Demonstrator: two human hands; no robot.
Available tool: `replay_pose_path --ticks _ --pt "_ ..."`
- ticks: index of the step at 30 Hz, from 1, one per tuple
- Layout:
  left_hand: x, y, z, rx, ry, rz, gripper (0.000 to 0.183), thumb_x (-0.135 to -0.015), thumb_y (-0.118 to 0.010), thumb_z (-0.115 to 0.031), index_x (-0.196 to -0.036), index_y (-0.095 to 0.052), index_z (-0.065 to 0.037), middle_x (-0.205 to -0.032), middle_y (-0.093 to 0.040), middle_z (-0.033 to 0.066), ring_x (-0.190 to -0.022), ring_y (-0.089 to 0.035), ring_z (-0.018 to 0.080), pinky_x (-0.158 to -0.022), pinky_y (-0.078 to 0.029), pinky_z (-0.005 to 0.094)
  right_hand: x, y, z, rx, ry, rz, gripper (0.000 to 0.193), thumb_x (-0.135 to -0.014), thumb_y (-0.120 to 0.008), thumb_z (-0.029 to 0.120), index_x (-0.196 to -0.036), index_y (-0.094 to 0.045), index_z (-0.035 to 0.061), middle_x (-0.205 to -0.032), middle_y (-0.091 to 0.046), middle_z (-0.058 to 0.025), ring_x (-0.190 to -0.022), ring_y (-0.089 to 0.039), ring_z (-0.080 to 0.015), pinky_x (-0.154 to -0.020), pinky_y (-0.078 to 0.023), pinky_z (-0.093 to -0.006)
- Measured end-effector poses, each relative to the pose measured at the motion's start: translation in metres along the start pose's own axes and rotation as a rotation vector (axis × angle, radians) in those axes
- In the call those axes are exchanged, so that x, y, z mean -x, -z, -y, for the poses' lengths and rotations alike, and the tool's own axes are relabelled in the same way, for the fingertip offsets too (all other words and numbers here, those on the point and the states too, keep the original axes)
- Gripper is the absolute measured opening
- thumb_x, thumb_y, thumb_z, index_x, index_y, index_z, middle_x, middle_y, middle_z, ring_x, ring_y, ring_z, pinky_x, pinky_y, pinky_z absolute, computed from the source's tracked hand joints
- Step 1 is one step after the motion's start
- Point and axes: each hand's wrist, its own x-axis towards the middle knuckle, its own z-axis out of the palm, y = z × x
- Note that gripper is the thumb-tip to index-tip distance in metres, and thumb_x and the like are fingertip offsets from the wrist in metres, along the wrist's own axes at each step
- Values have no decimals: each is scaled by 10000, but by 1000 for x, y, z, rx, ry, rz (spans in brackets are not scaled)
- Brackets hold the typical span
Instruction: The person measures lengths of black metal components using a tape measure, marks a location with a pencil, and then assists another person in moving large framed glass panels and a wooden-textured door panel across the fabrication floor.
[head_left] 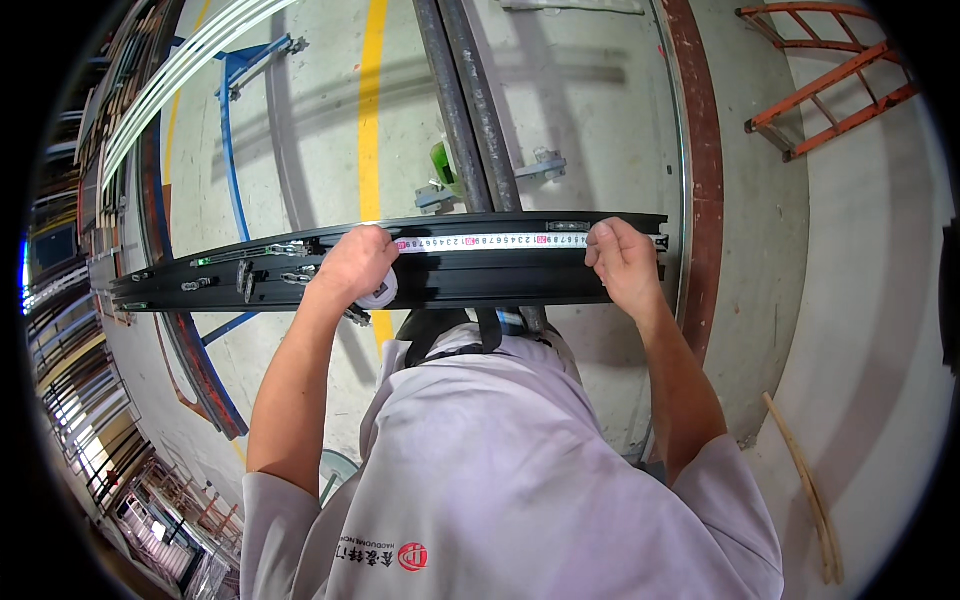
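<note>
A long black metal frame profile [470, 275] lies across in front of me, resting on a dark steel beam [470, 110]. A white tape measure blade [490, 241] is stretched along its top edge. My left hand [355, 262] grips the tape measure case [380, 293] at the blade's left end and presses it to the profile. Over at the blade's right end, my right hand [622, 262] pins the blade to the profile with its fingertips. Small metal fittings [285, 250] sit on the profile left of my left hand.
Below is a concrete floor with a yellow line [371, 110]. A blue metal stand [232, 130] and long pale profiles [180, 75] are at the left, racks of stock [80, 400] far left. An orange steel frame [830, 85] is top right, a wooden stick [805, 480] lower right.
</note>
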Motion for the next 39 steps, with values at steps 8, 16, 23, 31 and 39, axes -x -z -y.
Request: replay_pose_path --ticks 8,16,23,31,39 --pt "-1 -1 2 10 -14 -10 283 -882 -551 -184 -832 -661 72 -844 -621 302 -849 -627 437 -807 -492 459 -3 3 -1 9 -5 11 315 -1034 -470 223 -855 -583 -10 -608 -566 -27 -511 -466 -67 -480 -391 -247" --pt "-2 1 2 -28 -7 20 284 -886 -555 -214 -865 -684 37 -890 -645 279 -896 -629 425 -842 -492 468 -1 3 3 -9 -3 21 318 -1035 -462 219 -849 -579 -11 -608 -558 -26 -521 -468 -71 -490 -398 -248" --pt "-1 0 1 -22 -18 9 285 -881 -546 -199 -844 -673 53 -870 -633 292 -881 -625 435 -833 -488 470 -5 5 5 62 -8 15 306 -1027 -476 210 -849 -582 -15 -606 -562 -46 -527 -476 -84 -499 -404 -265" --pt "-1 1 1 -12 -47 -2 293 -883 -540 -189 -833 -658 74 -850 -616 307 -863 -620 443 -816 -481 469 -11 -5 30 440 138 137 296 -975 -546 214 -831 -546 -44 -714 -562 -252 -729 -518 -473 -674 -432 -479" --pt "-1 1 0 -34 -29 6 280 -884 -545 -196 -847 -680 46 -874 -637 285 -879 -624 432 -826 -494 469 -19 0 50 489 46 226 257 -953 -579 211 -920 -638 -37 -797 -637 -236 -766 -597 -403 -715 -473 -430"
